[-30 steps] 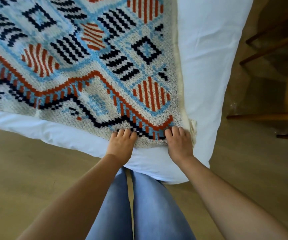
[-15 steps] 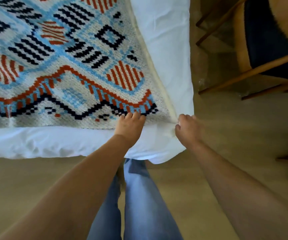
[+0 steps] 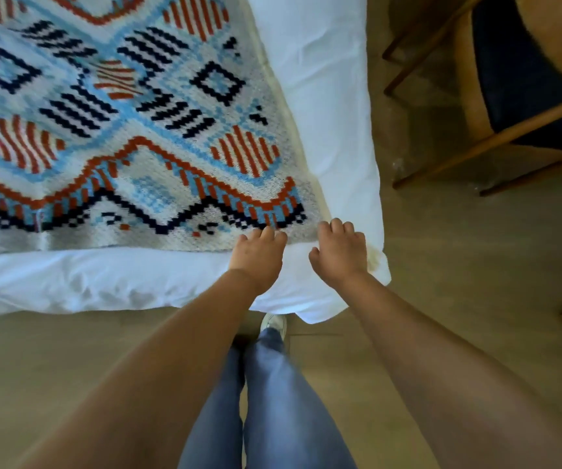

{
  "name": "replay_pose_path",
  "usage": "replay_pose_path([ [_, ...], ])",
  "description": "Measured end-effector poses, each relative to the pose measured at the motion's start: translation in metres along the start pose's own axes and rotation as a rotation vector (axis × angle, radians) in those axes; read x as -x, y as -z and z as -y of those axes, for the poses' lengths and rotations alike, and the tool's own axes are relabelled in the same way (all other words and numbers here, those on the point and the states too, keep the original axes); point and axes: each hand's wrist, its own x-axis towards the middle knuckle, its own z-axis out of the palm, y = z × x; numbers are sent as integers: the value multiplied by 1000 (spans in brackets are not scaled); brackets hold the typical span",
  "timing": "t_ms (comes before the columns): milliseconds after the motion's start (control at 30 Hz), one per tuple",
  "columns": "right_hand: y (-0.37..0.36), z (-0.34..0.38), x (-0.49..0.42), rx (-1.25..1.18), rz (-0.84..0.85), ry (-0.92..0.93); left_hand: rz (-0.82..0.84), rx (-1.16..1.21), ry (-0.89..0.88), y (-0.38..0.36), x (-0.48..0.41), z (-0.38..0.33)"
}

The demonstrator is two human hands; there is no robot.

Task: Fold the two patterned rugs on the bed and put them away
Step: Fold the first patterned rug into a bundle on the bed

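One patterned rug (image 3: 130, 137), woven in blue, orange, black and white, lies flat on the white bed (image 3: 323, 96). I see no second rug. My left hand (image 3: 258, 257) is at the rug's near edge, with its fingers curled onto the hem. My right hand (image 3: 340, 253) sits a little to the right, over the rug's near right corner. Its fingers are curled on the fabric and its thumb sticks out to the left. The corner itself is hidden under that hand.
The white bedding (image 3: 103, 282) hangs over the bed's near edge and right corner. A wooden chair (image 3: 509, 123) with a dark seat stands on the wood floor at the upper right. My legs in blue jeans (image 3: 272, 401) are close to the bed.
My right hand has shifted from the rug's outer corner edge to lie over the corner, closer to my left hand. The left hand stays on the near hem. The view has shifted.
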Motion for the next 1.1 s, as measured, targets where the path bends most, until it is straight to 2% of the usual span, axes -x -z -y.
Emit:
replay_pose_path([
  [200, 14, 113, -5, -38, -19, 249, -71, 93, 192, 5, 50, 85],
  [533, 24, 374, 36, -10, 29, 463, -110, 73, 460, 8, 214, 310],
  [667, 29, 450, 45, 8, 30, 541, -110, 95, 539, 15, 259, 376],
  [933, 30, 587, 17, -41, 65, 643, -65, 177, 653, 6, 294, 499],
  [1100, 28, 667, -5, -42, 137, 695, -77, 337, 767, 1, 309, 583],
])
